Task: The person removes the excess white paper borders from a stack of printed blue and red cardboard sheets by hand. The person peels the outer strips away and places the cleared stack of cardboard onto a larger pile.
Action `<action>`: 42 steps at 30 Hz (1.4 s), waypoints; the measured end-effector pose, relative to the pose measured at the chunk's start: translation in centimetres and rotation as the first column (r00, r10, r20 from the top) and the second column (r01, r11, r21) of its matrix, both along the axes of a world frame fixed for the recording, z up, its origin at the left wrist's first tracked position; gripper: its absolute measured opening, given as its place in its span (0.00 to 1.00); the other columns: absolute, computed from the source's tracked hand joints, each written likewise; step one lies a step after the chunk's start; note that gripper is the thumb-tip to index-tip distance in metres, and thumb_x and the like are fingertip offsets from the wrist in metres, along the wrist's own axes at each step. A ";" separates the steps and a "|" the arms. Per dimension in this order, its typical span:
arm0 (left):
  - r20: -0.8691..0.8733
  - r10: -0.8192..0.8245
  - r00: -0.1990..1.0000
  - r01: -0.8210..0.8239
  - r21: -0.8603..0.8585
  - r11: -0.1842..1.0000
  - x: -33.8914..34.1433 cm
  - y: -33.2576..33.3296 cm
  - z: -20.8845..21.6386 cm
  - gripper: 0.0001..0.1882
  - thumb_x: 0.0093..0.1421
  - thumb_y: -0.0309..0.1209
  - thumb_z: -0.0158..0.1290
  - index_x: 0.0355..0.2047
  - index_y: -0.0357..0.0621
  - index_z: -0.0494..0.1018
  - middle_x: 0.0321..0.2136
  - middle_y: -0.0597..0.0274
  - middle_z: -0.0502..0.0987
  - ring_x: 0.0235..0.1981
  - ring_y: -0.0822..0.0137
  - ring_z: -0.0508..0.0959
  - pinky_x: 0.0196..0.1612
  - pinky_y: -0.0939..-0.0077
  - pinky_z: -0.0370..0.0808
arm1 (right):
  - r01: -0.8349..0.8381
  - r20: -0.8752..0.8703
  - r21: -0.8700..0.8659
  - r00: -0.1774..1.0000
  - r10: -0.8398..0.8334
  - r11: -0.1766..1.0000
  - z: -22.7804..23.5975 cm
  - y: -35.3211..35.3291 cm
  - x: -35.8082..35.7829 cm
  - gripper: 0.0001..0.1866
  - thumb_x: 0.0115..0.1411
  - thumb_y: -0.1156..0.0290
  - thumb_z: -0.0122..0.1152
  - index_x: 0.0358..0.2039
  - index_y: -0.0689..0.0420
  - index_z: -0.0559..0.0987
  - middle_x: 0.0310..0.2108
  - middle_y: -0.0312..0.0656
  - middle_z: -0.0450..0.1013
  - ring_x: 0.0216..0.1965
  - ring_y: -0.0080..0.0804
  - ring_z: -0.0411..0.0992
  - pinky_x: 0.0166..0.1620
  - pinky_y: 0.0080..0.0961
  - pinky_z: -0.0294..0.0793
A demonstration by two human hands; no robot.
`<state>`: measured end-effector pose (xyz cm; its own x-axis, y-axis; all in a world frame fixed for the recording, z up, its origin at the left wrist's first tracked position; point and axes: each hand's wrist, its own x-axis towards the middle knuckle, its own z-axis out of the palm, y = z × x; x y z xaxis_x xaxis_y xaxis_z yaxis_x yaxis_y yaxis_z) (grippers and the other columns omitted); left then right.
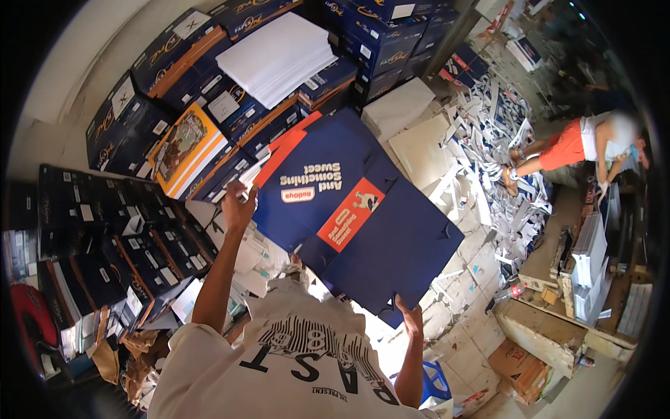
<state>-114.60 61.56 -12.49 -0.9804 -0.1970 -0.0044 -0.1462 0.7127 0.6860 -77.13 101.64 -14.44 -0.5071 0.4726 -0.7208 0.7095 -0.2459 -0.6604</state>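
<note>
A large dark-blue flattened printed carton [398,244], with a red panel and a red edge strip, slants in front of my chest. More than one layer shows along its far left edge. My left hand [239,204] is at its left edge by the red strip, fingers curled and thumb against the edge. At the near right corner my right hand [412,320] grips it, thumb on top and the other fingers hidden beneath.
Dark-blue boxes [387,45] are stacked behind, with a pile of white paper [279,56] and orange-covered printed sheets [185,150] on top. Paper scraps [492,119] cover the floor at right. Another person [579,143] bends over a bench holding white stacks [590,258].
</note>
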 end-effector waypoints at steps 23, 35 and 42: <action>0.260 -0.608 0.750 0.468 0.440 0.766 -17.5 0.8 -8.0 0.19 0.61 0.45 0.57 0.35 0.39 0.73 0.29 0.65 0.72 0.32 0.72 0.70 0.38 0.75 0.68 | 0.439 -0.305 0.675 0.898 -0.318 0.593 14.4 -0.5 -13.9 0.42 0.29 0.61 0.86 0.44 0.71 0.77 0.39 0.48 0.78 0.37 0.37 0.75 0.46 0.32 0.75; 0.024 -0.385 0.923 0.300 0.584 0.754 -8.8 -12.7 -2.8 0.37 0.66 0.51 0.49 0.67 0.49 0.48 0.60 0.52 0.61 0.60 0.58 0.64 0.63 0.59 0.63 | 0.035 -0.045 0.994 0.994 0.098 0.102 11.4 -11.8 7.1 0.63 0.43 0.28 0.65 0.65 0.62 0.52 0.55 0.58 0.64 0.54 0.53 0.68 0.56 0.55 0.69; -0.176 -0.307 0.935 0.344 0.650 0.677 -14.1 -13.0 4.7 0.47 0.60 0.61 0.51 0.69 0.48 0.46 0.60 0.55 0.62 0.59 0.62 0.66 0.61 0.62 0.65 | 0.856 -0.675 -0.333 0.075 -0.734 0.395 11.4 -7.6 3.6 0.28 0.52 0.60 0.73 0.47 0.62 0.72 0.48 0.50 0.72 0.35 0.31 0.74 0.31 0.19 0.76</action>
